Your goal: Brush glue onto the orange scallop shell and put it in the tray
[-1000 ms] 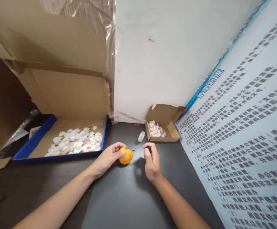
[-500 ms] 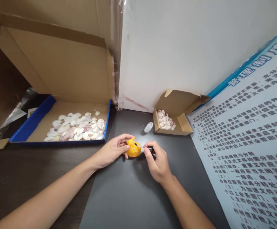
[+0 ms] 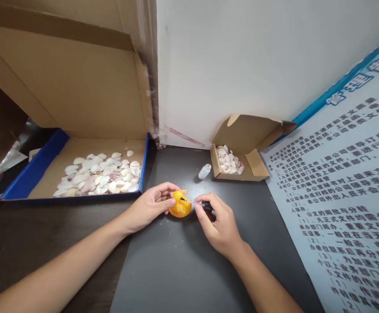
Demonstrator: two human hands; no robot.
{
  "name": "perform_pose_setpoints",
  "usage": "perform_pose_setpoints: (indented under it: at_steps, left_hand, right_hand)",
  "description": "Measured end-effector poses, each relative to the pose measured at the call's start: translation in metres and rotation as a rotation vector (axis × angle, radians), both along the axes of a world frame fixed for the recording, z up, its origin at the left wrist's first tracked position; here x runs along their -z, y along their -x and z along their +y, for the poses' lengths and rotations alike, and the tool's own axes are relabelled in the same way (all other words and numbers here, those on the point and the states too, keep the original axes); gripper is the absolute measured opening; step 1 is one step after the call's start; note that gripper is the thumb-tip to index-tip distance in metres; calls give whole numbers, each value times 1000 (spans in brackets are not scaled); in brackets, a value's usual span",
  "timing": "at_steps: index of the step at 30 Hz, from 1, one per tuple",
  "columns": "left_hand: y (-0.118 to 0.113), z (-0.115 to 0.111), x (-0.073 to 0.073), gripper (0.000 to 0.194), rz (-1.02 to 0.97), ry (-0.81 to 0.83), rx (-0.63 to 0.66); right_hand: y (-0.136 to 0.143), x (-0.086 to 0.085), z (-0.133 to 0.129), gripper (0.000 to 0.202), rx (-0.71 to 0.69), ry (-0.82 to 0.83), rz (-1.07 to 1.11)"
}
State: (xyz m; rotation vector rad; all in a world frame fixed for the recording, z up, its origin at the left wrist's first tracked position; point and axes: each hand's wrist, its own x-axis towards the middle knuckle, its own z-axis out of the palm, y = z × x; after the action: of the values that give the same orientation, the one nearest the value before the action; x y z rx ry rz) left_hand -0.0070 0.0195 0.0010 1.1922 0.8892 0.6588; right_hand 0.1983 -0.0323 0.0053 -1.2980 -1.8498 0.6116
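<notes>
Between the fingers and thumb of my left hand is an orange-yellow scallop shell, held by its left side just above the dark table. My right hand is closed on the black handle of a small brush. Its thin pale stem points left, and the dark tip meets the upper part of the shell, where whitish marks show. Beyond my right hand a small whitish bottle stands on the table without a cap.
To the left lies an open blue-edged cardboard box with many white shells. At the back right, a smaller open cardboard box holds pale shells. A white board stands behind, and a printed poster borders the right side.
The view has shifted slightly. The shell stays in my left hand, now turned a little, and the brush tip has moved slightly left over its surface.
</notes>
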Motion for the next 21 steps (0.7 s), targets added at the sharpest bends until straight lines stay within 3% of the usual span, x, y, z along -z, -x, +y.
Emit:
perform_pose_setpoints:
  at_steps: [5,13,21]
  left_hand:
    - [-1,-3,-4,31,41,-62,23]
    - [2,-2,-2,36,-24,83,26]
    - [1,-2,-3,34,23,50,44]
  right_hand:
    - [-3,-1,1,10,-10,-82,-53]
    - [-9,-12,1,12,-86,-18,-105]
    - [-4,-9,1,8,-72,-43,-82]
